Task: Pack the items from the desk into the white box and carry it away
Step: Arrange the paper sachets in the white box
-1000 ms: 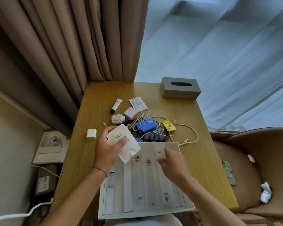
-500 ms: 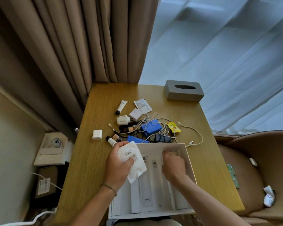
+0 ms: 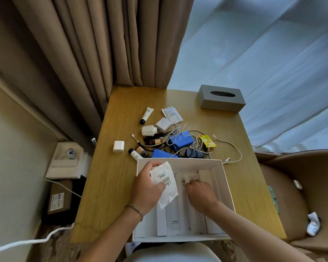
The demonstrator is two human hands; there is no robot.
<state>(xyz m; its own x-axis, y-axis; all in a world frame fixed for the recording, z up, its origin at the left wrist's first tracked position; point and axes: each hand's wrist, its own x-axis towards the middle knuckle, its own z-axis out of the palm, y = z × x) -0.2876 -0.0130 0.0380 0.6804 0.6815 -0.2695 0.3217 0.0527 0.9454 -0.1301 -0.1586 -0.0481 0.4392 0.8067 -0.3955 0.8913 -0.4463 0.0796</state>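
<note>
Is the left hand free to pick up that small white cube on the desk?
Probably not yet: the left hand is gripping a white packet over the white box. Nothing blocks the white cube itself.

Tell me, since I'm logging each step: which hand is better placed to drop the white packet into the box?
Left. The left hand already holds the white packet over the white box; the right hand is busy inside it.

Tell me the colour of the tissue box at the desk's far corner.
Grey, with a dark oval slot; the tissue box shows in the head view.
</note>
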